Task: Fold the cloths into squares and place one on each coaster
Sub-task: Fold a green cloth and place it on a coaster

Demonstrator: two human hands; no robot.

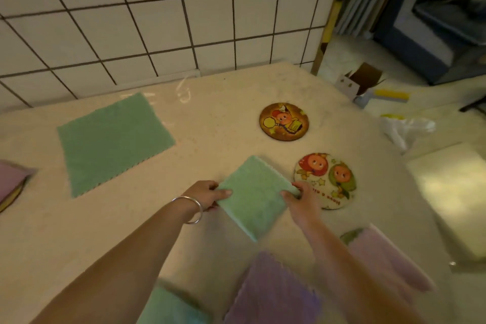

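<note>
White tiled wall behind pale surface (pixel 210 123). Folded green cloth (pixel 252 192), square, held between both hands: left hand (pixel 207 194) pinches its left corner, right hand (pixel 299 200) its right corner. Pale coaster (pixel 328 181) just right, nearest the right hand; brown coaster (pixel 284 121) beyond.

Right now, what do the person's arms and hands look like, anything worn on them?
Both forearms are bare, with no sleeves in view and no gloves on either hand. The left hand has a thin, plain silver bangle round its wrist. The right hand and its wrist show nothing worn: no ring, watch or band can be made out.
</note>
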